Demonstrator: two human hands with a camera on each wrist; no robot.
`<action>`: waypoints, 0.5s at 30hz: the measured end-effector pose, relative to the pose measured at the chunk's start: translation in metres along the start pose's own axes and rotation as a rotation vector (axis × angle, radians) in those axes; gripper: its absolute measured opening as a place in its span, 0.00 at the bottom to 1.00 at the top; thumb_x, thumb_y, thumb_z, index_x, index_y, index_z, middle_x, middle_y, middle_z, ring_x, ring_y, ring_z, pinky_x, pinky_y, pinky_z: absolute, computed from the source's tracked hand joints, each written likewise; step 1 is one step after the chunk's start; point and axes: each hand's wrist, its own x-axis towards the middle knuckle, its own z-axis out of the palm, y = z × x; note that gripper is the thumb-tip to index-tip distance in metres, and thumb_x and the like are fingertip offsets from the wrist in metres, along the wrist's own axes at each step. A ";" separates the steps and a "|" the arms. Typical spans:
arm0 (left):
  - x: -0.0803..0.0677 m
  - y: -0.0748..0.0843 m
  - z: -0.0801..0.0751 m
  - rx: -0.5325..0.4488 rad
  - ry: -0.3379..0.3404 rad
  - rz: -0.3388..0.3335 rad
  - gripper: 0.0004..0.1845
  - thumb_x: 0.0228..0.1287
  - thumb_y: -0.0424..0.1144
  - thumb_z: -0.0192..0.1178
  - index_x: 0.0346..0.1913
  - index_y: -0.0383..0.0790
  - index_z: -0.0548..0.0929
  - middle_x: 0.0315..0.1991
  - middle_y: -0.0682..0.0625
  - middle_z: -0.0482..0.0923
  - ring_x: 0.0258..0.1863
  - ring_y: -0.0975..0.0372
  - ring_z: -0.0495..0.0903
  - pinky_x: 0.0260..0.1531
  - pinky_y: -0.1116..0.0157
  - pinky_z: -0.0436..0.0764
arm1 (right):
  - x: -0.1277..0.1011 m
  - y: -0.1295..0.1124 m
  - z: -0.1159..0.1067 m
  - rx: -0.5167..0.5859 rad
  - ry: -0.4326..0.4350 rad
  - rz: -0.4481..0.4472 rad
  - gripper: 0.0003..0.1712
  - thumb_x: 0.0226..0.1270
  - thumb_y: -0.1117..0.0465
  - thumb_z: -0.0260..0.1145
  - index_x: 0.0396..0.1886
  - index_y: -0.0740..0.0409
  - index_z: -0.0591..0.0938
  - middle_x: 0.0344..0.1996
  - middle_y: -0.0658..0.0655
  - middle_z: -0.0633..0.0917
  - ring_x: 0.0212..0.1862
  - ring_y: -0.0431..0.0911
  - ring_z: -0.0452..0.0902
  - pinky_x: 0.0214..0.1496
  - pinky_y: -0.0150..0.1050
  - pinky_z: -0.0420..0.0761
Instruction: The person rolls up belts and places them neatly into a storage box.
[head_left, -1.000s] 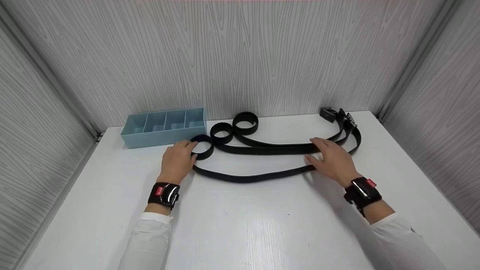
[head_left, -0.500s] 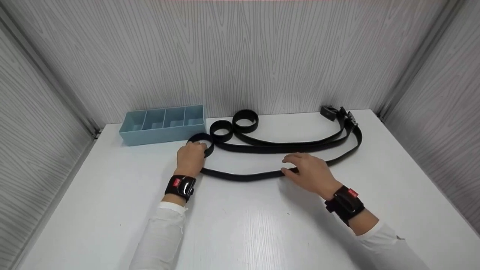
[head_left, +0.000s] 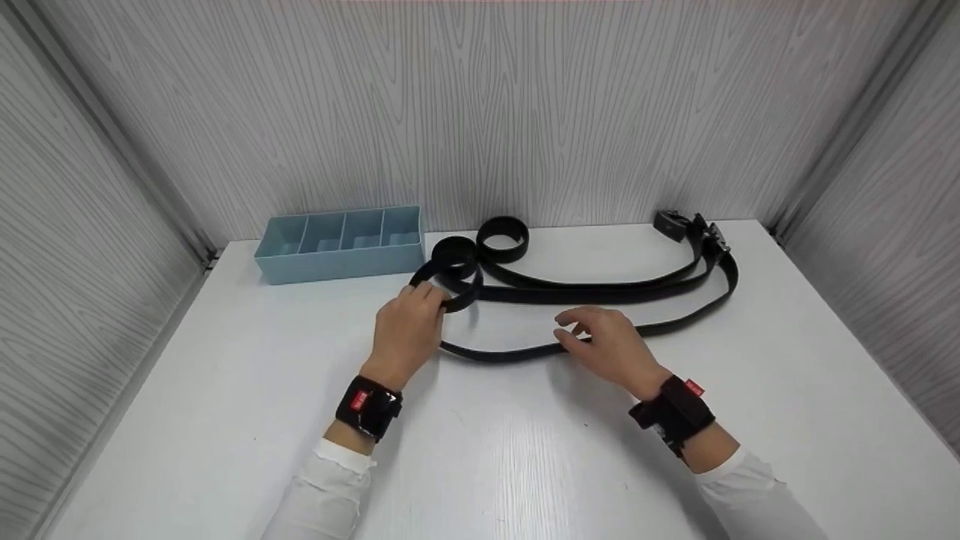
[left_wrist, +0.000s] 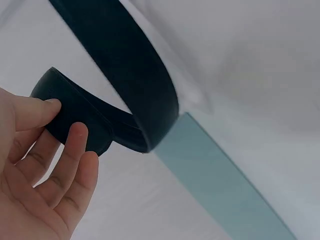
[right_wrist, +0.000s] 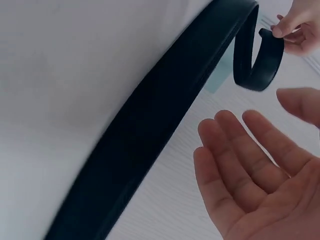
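Observation:
Three black belts lie across the white table, with curled tail ends to the left and buckles [head_left: 712, 234] to the right. My left hand [head_left: 409, 330] pinches the tail tip of the nearest belt [head_left: 499, 355] between thumb and fingers, as the left wrist view shows at the belt tip [left_wrist: 75, 112]. That tail is lifted in a loose loop in front of the middle belt's coil [head_left: 454, 251]. My right hand [head_left: 611, 345] hovers beside the nearest belt's middle. In the right wrist view its loosely bent fingers [right_wrist: 240, 175] hold nothing and stand apart from the strap [right_wrist: 135, 140].
Behind my left hand stands a light blue box [head_left: 341, 262] with several compartments. The farthest belt's coil [head_left: 502, 238] sits close to the grey wood-patterned back wall [head_left: 480, 112]. Similar panels close off both sides.
My left hand has moved right, taken the nearest belt's tail tip and pulled its coil into a looser, raised loop. My right hand has come left along that belt, away from the other belts.

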 end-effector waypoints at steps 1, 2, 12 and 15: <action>0.000 0.007 -0.001 -0.007 0.027 0.039 0.04 0.67 0.30 0.69 0.41 0.37 0.85 0.38 0.45 0.84 0.34 0.51 0.83 0.27 0.56 0.85 | 0.001 -0.001 0.001 0.041 0.004 0.017 0.16 0.76 0.57 0.68 0.56 0.59 0.87 0.49 0.56 0.90 0.45 0.50 0.87 0.48 0.46 0.85; 0.000 0.013 0.000 -0.013 0.051 0.077 0.04 0.66 0.30 0.69 0.40 0.38 0.85 0.37 0.45 0.84 0.34 0.51 0.83 0.26 0.57 0.84 | 0.001 -0.002 0.002 0.085 0.009 0.038 0.17 0.77 0.58 0.67 0.58 0.60 0.86 0.49 0.56 0.90 0.43 0.49 0.87 0.46 0.44 0.85; -0.002 0.057 0.007 -0.175 0.038 0.223 0.06 0.68 0.24 0.65 0.42 0.36 0.85 0.46 0.47 0.80 0.42 0.57 0.85 0.38 0.65 0.86 | 0.009 -0.011 0.016 0.528 -0.014 0.299 0.37 0.80 0.45 0.62 0.77 0.63 0.69 0.54 0.62 0.87 0.42 0.52 0.89 0.47 0.41 0.87; -0.005 0.064 0.011 -0.240 -0.008 0.207 0.05 0.67 0.25 0.65 0.43 0.36 0.85 0.57 0.44 0.77 0.47 0.57 0.86 0.40 0.66 0.87 | 0.008 -0.010 0.016 0.637 -0.010 0.355 0.38 0.79 0.48 0.64 0.76 0.67 0.68 0.55 0.66 0.86 0.41 0.50 0.89 0.46 0.40 0.88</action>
